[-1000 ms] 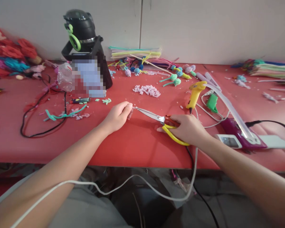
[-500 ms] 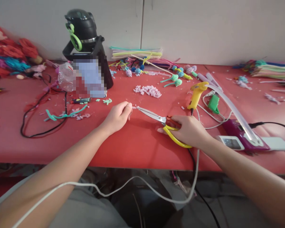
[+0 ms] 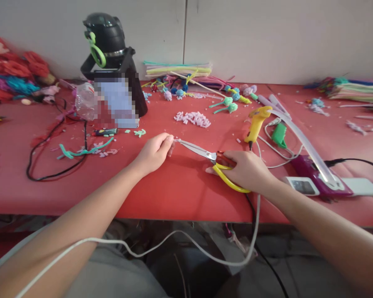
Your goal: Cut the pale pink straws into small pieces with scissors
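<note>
Unmoved: R hand (image 3: 247,169) grips scissors (image 3: 209,159), L hand (image 3: 155,151) pinching.

Red tabletop (image 3: 180,186). Yellow-handled scissors (image 3: 216,163), silver blades. Yellow glue gun (image 3: 256,121). Pale pink snippets pile (image 3: 192,118). Green plug (image 3: 278,135). Purple device (image 3: 317,176). Black cable (image 3: 54,132) near left edge.

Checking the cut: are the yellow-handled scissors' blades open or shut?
Shut: the yellow-handled scissors show one closed steel point beside the left hand.
</note>
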Tool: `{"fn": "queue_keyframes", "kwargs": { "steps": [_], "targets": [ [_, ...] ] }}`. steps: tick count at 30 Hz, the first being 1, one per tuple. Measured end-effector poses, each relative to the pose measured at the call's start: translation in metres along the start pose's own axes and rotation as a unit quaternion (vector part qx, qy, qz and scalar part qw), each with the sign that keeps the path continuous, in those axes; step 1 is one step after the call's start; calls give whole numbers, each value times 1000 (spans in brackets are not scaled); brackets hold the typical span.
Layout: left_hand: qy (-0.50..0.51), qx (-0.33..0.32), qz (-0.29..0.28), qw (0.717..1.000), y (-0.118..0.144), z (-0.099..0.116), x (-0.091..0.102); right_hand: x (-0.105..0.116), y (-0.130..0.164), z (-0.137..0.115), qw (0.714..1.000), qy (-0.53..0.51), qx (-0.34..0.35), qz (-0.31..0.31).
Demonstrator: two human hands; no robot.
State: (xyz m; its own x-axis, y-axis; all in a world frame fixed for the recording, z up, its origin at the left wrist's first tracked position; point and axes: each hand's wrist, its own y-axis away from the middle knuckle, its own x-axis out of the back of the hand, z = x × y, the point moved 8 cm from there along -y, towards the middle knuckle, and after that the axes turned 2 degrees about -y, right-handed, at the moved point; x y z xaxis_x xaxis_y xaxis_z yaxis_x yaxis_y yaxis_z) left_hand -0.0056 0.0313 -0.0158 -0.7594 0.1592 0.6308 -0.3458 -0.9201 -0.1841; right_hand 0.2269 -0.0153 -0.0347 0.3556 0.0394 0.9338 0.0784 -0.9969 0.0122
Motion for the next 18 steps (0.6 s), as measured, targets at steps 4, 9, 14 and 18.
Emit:
{"fn": "queue_keyframes", "kwargs": {
  "steps": [4, 9, 14, 18],
  "targets": [
    [5, 2, 2, 1000, -1, 0, 0, -1, 0, 1, 1000, -4, -12, -7],
    [11, 6, -4, 1000, -1, 0, -1, -1, 0, 1, 1000, -8, -22, -9],
    [17, 9, -7, 1000, -1, 0, -1, -1, 0, 2, 1000, -9, -20, -3],
    [14, 9, -8, 1000, -1, -1, -1, -1, -1, 2, 1000, -9, -15, -3]
  ]
}}
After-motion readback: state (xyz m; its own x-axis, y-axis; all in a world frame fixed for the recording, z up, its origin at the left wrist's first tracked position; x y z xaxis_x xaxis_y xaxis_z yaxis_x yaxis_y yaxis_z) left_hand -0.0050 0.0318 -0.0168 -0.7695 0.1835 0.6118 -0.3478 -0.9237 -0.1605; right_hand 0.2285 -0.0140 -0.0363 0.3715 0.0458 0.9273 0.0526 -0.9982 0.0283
